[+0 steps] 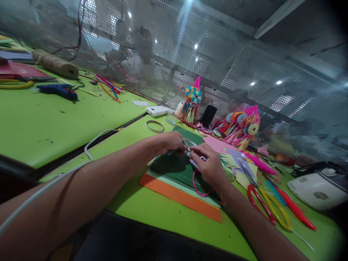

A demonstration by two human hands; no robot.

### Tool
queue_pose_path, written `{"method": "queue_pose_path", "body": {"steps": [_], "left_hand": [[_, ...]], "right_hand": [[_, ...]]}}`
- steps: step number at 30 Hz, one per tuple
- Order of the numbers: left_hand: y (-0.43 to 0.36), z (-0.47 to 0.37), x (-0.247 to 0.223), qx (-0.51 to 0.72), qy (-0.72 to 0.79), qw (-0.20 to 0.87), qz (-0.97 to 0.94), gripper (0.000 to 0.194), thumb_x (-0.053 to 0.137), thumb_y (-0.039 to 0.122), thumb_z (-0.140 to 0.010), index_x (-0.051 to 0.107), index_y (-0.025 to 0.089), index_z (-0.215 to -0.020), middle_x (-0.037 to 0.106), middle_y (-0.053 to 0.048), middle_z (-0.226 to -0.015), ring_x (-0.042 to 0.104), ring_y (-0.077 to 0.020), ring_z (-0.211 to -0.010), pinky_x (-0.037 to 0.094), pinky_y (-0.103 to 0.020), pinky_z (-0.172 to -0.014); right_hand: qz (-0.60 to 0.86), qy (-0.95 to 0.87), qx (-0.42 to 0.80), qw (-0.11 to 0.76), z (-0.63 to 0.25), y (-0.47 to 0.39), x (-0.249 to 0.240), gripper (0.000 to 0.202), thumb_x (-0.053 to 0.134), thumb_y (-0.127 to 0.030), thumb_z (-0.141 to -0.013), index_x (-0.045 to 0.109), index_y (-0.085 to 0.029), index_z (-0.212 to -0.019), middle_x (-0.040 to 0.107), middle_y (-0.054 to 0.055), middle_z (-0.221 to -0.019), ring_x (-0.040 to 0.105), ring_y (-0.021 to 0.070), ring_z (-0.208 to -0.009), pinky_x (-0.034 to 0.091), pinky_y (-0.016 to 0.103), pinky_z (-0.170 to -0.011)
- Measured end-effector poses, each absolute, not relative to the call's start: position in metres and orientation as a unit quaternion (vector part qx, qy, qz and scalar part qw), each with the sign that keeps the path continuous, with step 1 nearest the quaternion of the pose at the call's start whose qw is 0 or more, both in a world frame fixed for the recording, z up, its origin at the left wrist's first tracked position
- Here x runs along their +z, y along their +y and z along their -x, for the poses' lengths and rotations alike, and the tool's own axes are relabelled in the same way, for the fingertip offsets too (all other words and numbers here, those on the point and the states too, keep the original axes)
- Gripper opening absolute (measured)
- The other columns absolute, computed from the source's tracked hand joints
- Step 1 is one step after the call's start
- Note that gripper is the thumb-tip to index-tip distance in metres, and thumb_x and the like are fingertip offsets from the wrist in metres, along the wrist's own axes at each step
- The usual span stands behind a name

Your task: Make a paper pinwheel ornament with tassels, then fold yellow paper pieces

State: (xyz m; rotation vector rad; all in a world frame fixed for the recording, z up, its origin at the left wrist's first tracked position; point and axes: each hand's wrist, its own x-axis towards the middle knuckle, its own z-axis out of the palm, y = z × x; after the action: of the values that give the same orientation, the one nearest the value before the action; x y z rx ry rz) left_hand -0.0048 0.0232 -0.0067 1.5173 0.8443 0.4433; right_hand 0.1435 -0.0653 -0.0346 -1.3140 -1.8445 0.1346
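Note:
Over a dark green sheet [174,168], my left hand [174,142] and my right hand [208,161] meet with fingertips closed. Both pinch a small pale blue strip [188,151], which looks like paper; the fingers hide most of it. Part of a light curved band [191,142] shows just behind the fingertips. A pink cord [194,183] loops down beneath my right hand onto the sheet. Under the green sheet lie a pale green sheet and an orange sheet [182,195], their edges sticking out toward me.
Red-handled scissors [261,204], yellow-handled scissors [277,210] and a red pen-like tool [296,208] lie at right. Colourful tasselled ornaments [193,96] stand at the back. A white cable [88,148] crosses by my left arm. A blue glue gun [58,90] lies far left.

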Motion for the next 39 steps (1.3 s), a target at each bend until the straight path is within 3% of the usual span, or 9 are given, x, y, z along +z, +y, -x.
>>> {"method": "queue_pose_path", "body": {"steps": [5, 17, 21, 23, 28, 30, 33, 39], "left_hand": [[0.02, 0.004, -0.006, 0.204, 0.381, 0.609, -0.665, 0.011, 0.058, 0.009, -0.066, 0.059, 0.012, -0.056, 0.055, 0.003, -0.047, 0.045, -0.0076, -0.045, 0.036, -0.019, -0.047], [0.015, 0.0, -0.008, 0.209, 0.381, 0.552, -0.712, 0.007, 0.063, 0.014, -0.064, 0.059, 0.012, -0.059, 0.056, 0.002, -0.048, 0.047, -0.0087, -0.046, 0.034, -0.02, -0.047], [0.021, 0.006, -0.012, 0.183, 0.336, 0.534, -0.754, 0.018, 0.067, 0.028, -0.061, 0.063, 0.011, -0.065, 0.059, 0.001, -0.052, 0.048, -0.0101, -0.05, 0.035, -0.021, -0.05], [0.025, 0.008, -0.014, 0.171, 0.319, 0.531, -0.766, 0.024, 0.068, 0.034, -0.059, 0.065, 0.012, -0.067, 0.061, 0.0, -0.056, 0.05, -0.0109, -0.052, 0.035, -0.022, -0.051], [0.03, 0.009, -0.014, 0.153, 0.333, 0.549, -0.751, 0.032, 0.069, 0.038, -0.057, 0.069, 0.012, -0.076, 0.062, -0.001, -0.057, 0.048, -0.0107, -0.052, 0.033, -0.021, -0.05], [0.031, 0.009, -0.015, 0.151, 0.331, 0.55, -0.752, 0.035, 0.069, 0.041, -0.058, 0.07, 0.012, -0.077, 0.064, -0.002, -0.061, 0.049, -0.0111, -0.055, 0.034, -0.021, -0.05], [0.033, 0.009, -0.015, 0.147, 0.331, 0.554, -0.749, 0.04, 0.072, 0.045, -0.054, 0.07, 0.012, -0.078, 0.063, -0.002, -0.062, 0.05, -0.0122, -0.058, 0.035, -0.022, -0.052], [0.032, 0.01, -0.012, 0.146, 0.335, 0.565, -0.739, 0.046, 0.075, 0.05, -0.051, 0.071, 0.013, -0.08, 0.064, -0.002, -0.064, 0.051, -0.0134, -0.061, 0.037, -0.022, -0.054]], "right_hand": [[0.541, -0.688, 0.156, 0.458, -0.147, -0.062, -0.038, 0.021, 0.058, -0.029, -0.081, 0.07, -0.016, -0.093, 0.06, 0.005, -0.083, 0.058, 0.0151, -0.072, 0.047, 0.026, -0.063], [0.588, -0.677, 0.085, 0.434, -0.146, -0.062, -0.028, 0.015, 0.058, -0.026, -0.076, 0.069, -0.015, -0.076, 0.061, 0.004, -0.074, 0.057, 0.0147, -0.066, 0.045, 0.024, -0.059], [0.596, -0.663, 0.044, 0.45, -0.175, -0.079, -0.002, 0.024, 0.055, -0.027, -0.079, 0.066, -0.015, -0.096, 0.065, 0.006, -0.087, 0.06, 0.0169, -0.079, 0.048, 0.027, -0.07], [0.618, -0.678, 0.01, 0.397, -0.201, -0.103, 0.013, 0.026, 0.054, -0.029, -0.08, 0.065, -0.016, -0.099, 0.065, 0.006, -0.09, 0.059, 0.0176, -0.08, 0.048, 0.029, -0.072], [0.727, -0.679, 0.045, 0.089, -0.281, -0.192, 0.022, 0.028, 0.046, -0.036, -0.085, 0.068, -0.019, -0.082, 0.065, 0.005, -0.079, 0.058, 0.0179, -0.069, 0.045, 0.03, -0.064], [0.753, -0.655, 0.057, 0.014, -0.308, -0.226, 0.016, 0.027, 0.048, -0.037, -0.083, 0.068, -0.018, -0.079, 0.063, 0.006, -0.075, 0.058, 0.019, -0.067, 0.044, 0.031, -0.065], [0.772, -0.631, 0.075, -0.005, -0.33, -0.256, 0.006, 0.029, 0.05, -0.038, -0.082, 0.067, -0.017, -0.091, 0.064, 0.008, -0.084, 0.059, 0.021, -0.076, 0.045, 0.032, -0.07], [0.811, -0.577, 0.076, 0.058, -0.328, -0.229, -0.006, 0.047, 0.05, -0.034, -0.077, 0.056, -0.015, -0.119, 0.064, 0.01, -0.102, 0.059, 0.0227, -0.086, 0.045, 0.032, -0.076]]}}
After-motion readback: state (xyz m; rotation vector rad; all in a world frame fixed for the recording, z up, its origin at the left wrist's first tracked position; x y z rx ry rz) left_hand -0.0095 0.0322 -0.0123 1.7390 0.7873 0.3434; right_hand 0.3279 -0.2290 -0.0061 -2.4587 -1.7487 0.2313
